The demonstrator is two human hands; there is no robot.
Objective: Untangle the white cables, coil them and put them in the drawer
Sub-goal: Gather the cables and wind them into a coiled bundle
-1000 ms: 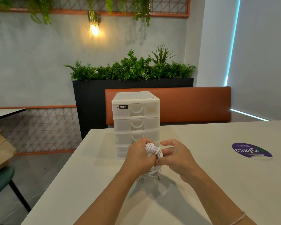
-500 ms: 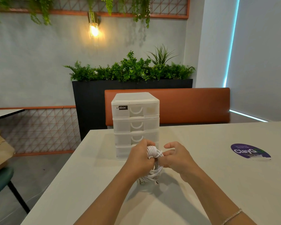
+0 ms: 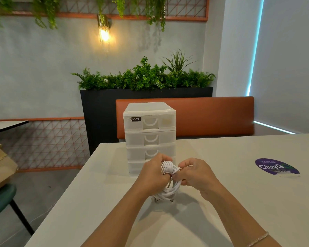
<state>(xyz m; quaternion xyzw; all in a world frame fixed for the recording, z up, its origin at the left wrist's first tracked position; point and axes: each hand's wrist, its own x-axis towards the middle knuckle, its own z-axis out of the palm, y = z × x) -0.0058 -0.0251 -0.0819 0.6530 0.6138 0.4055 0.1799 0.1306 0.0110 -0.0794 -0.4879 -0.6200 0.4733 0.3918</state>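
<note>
Head view: two hands meet over the pale worktop (image 3: 239, 175), just in front of one white plastic drawer unit (image 3: 150, 136). The left hand (image 3: 153, 175) has its grip curled round a coil of white cable (image 3: 168, 177), the loops wound about its fingers and showing at the top beside the thumb. The lower part of the coil hangs down from the hand to the worktop, where a loose end with a plug lies under the loops. The right hand (image 3: 196, 173) touches the coil from the other side; its thumb and forefinger are pressed together on a strand at the coil's upper right edge. Only one coil can be counted; whether it is one cable or several wound together cannot be told.

The drawer unit stands upright with four drawers stacked, all pushed in; three curved handles show, while the hands hide the front of the lowest drawer. A black label sits on the top drawer's left corner. One round purple sticker (image 3: 276, 166) lies flat on the worktop, well apart to the right. One thin bracelet (image 3: 259, 238) circles the right wrist.
</note>
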